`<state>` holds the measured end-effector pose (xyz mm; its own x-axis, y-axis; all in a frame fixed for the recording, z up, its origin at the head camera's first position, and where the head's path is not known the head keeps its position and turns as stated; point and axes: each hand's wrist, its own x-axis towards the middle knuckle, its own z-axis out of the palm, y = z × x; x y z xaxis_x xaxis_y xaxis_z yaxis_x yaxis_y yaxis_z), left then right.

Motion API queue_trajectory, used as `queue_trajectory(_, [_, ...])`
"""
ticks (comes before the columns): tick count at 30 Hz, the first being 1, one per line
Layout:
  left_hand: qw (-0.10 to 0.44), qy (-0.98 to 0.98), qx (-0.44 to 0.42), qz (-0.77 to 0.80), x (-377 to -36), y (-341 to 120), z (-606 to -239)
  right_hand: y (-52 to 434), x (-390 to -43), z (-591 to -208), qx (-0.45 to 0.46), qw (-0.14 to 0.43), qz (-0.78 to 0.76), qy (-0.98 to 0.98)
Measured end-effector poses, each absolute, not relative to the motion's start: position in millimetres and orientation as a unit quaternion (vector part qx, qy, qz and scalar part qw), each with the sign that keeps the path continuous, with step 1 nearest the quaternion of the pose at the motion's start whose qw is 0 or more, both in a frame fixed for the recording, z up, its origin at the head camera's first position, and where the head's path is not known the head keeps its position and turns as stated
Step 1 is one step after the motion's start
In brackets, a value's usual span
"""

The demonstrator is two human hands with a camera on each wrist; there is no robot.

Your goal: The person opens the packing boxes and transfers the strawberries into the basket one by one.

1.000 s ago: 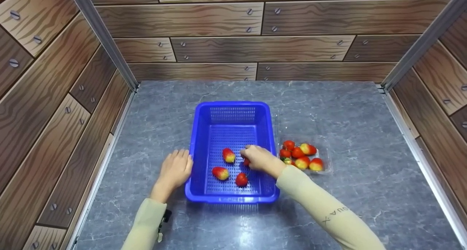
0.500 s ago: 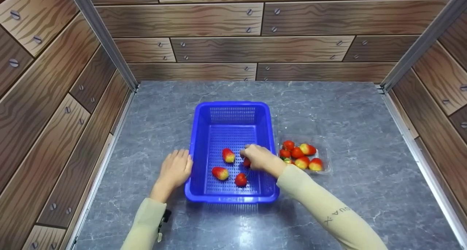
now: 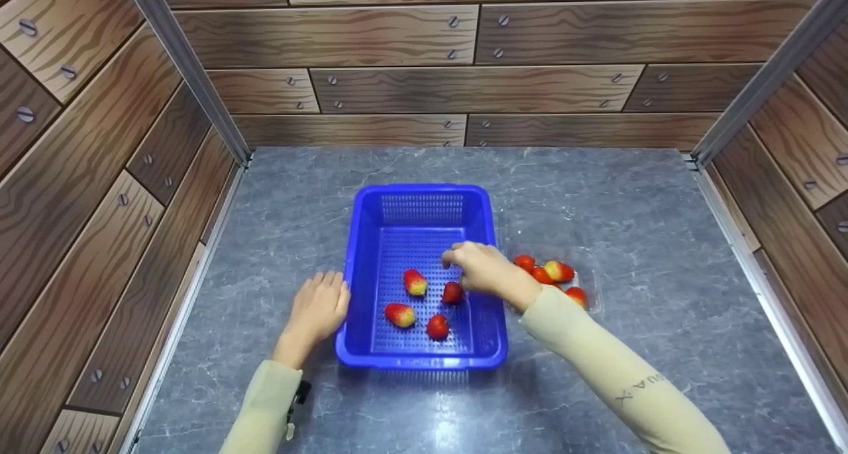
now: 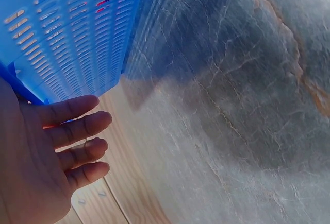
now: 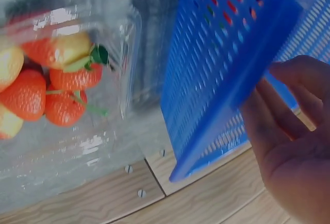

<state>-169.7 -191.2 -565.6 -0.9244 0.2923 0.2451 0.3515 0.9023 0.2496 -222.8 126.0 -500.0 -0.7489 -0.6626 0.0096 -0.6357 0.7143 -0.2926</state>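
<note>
A blue perforated basket (image 3: 424, 190) stands mid-table with several red-and-yellow strawberries (image 3: 452, 292) on its floor. My right hand (image 3: 480, 268) hovers over the basket's right side, fingers loosely curled and holding nothing; the right wrist view shows the same empty hand (image 5: 294, 131) beside the basket wall (image 5: 227, 64). My left hand (image 3: 321, 301) lies flat against the basket's left outer wall, with its fingers straight (image 4: 77, 126) next to the wall (image 4: 77, 33). A clear plastic tray (image 3: 593, 288) just right of the basket holds more strawberries (image 3: 560, 270), partly hidden by my right wrist.
The grey marble tabletop (image 3: 596, 195) is boxed in by wood-pattern walls (image 3: 464, 83) at the back and both sides. In the right wrist view the clear tray (image 5: 103, 147) and its strawberries (image 5: 56, 69) sit close against the basket.
My right hand has let go of a strawberry on the basket floor and risen up and to the right, uncovering that berry. The left hand and the basket have stayed put.
</note>
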Motion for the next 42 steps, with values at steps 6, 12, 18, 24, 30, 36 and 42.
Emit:
queue_trajectory(6, [0.117, -0.967, -0.175, -0.143, -170, -191, -566, 144, -227, -488, -0.338, -0.003, -0.156, 0.928])
queue_trajectory(12, [0.115, -0.967, -0.174, -0.146, -170, -191, -566, 169, -232, -480, -0.313, -0.031, -0.164, 0.935])
queue_trajectory(18, [0.11, -0.968, -0.171, -0.148, -170, -190, -567, 199, -234, -473, -0.279, -0.026, -0.179, 0.943])
queue_trajectory(24, [0.104, -0.97, -0.166, -0.146, -170, -191, -567, 235, -233, -478, -0.241, -0.011, -0.189, 0.952])
queue_trajectory(30, [0.104, -0.969, -0.168, -0.147, -169, -191, -567, 268, -227, -486, -0.194, 0.058, -0.174, 0.964])
queue_trajectory(36, [0.116, -0.967, -0.175, -0.144, -170, -191, -567, 293, -217, -498, -0.176, 0.132, -0.159, 0.962])
queue_trajectory(42, [0.111, -0.968, -0.172, -0.144, -170, -192, -566, 304, -208, -513, -0.175, 0.153, -0.176, 0.956])
